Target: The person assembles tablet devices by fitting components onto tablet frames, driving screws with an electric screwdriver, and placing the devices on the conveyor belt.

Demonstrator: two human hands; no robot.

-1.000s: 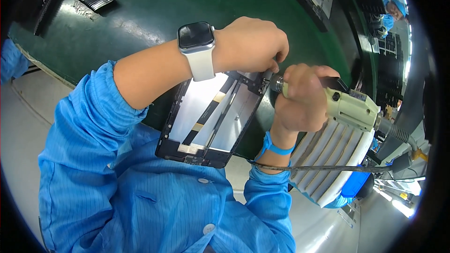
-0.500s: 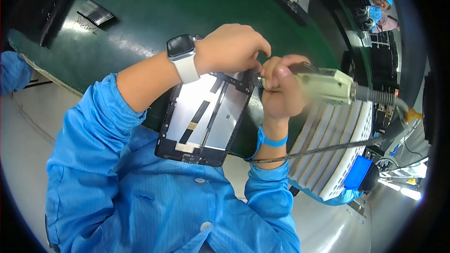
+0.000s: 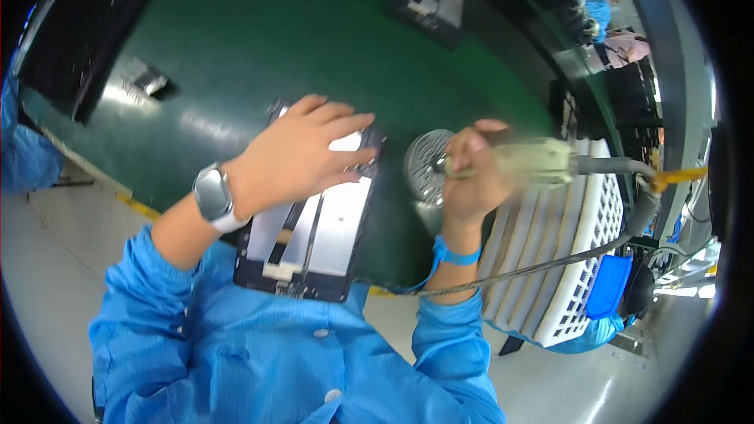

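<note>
My left hand (image 3: 302, 153) lies across the upper part of an opened tablet (image 3: 334, 235), palm down with the fingers spread. The tablet's bare inside faces up: a silvery plate with dark flat ribbon cables and a black frame. It sits at the near edge of the green table. In my right hand (image 3: 475, 184) is a pale electric screwdriver (image 3: 542, 163), blurred by motion and held nearly level. Its tip end points left over a round, metallic-looking dish (image 3: 424, 177) with a pitted surface; the tip itself is hard to make out.
Another opened tablet (image 3: 432, 0) lies at the far side. A white slotted rack (image 3: 542, 259) stands at the right beside a blue bin (image 3: 609, 286). The screwdriver's cable (image 3: 628, 165) runs right. Small dark parts (image 3: 147, 78) lie at left. A co-worker (image 3: 597, 0) is at the far right.
My left hand has moved left and down and opened flat onto the tablet. My right hand has moved the screwdriver away from the tablet's upper corner to the round dish, now uncovered.
</note>
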